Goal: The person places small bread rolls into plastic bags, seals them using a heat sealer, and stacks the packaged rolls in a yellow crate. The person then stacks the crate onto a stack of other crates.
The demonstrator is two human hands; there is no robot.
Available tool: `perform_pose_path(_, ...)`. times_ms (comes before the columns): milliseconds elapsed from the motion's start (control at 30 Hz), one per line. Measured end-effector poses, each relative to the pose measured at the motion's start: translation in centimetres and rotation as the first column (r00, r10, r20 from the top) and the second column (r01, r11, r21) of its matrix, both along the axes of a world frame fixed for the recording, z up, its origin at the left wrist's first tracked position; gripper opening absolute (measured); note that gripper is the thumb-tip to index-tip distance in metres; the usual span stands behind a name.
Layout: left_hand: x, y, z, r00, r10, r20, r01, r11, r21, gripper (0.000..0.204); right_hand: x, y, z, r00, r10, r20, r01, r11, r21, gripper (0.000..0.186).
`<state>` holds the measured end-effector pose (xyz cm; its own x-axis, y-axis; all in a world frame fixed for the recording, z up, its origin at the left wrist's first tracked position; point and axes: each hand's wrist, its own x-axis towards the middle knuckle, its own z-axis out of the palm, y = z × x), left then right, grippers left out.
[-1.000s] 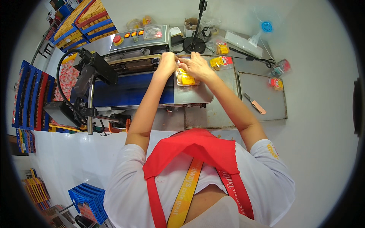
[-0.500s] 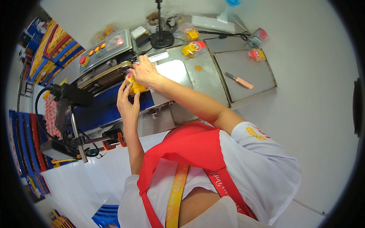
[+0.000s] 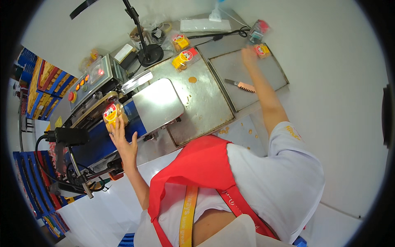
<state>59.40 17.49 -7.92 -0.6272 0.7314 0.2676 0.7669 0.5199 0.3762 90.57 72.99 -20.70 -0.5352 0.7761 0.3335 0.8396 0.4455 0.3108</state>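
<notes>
A clear packet of round cookies with a yellow and red label [image 3: 111, 113] stands on the blue conveyor belt, against the side of the sealing machine [image 3: 91, 79]. My left hand [image 3: 121, 139] has its fingers stretched out on the packet's near side, the thumb held apart. At the far right, my right hand [image 3: 248, 57] reaches over the grey metal tray [image 3: 271, 73], just left of another labelled packet [image 3: 261, 50]. Its fingers are smeared by motion, so whether it touches that packet is unclear. A knife with a pink handle [image 3: 246, 87] lies on the same tray, nearer to me.
Two more packets lie near the back of the middle tray [image 3: 201, 99], one of them this packet [image 3: 184, 60]. A black stand [image 3: 150, 54] rises behind the sealing machine. A camera on an arm [image 3: 68, 136] juts in from the left. Crumbs dot the near surface.
My right hand has left the packet on the sealing machine and swung right to the far tray. My left hand and the packet have shifted left along the belt; the whole view has turned somewhat.
</notes>
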Motion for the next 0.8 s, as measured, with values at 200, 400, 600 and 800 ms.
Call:
perform_pose_path(200, -0.3, -1.4, 1.4, 0.994, 0.109, -0.01, -0.109, 0.99, -0.086, 0.08, 7.3, 5.1, -4.5, 0.99, -0.12, 0.068, 0.113, 0.988, 0.107, 0.026)
perform_pose_path(400, 2.7, 3.2, 5.3, 1.0, -0.009, 0.022, 0.004, 0.981, 0.196, 0.046, 4.9, 6.3, -0.8, 0.922, -0.08, -0.378, -0.024, 0.964, -0.263, 0.021)
perform_pose_path(600, 9.4, 13.9, 7.6, 0.88, -0.423, 0.215, 0.313, 0.858, 0.407, 0.057, -2.9, -5.5, 12.0, 0.34, -0.266, -0.902, -0.729, 0.532, -0.431, 0.02)
perform_pose_path(800, 10.0, 19.9, 7.6, 0.944, -0.304, 0.125, 0.246, 0.905, 0.348, 0.068, -12.2, -20.8, 20.4, 0.145, -0.396, -0.907, -0.956, 0.179, -0.231, 0.015)
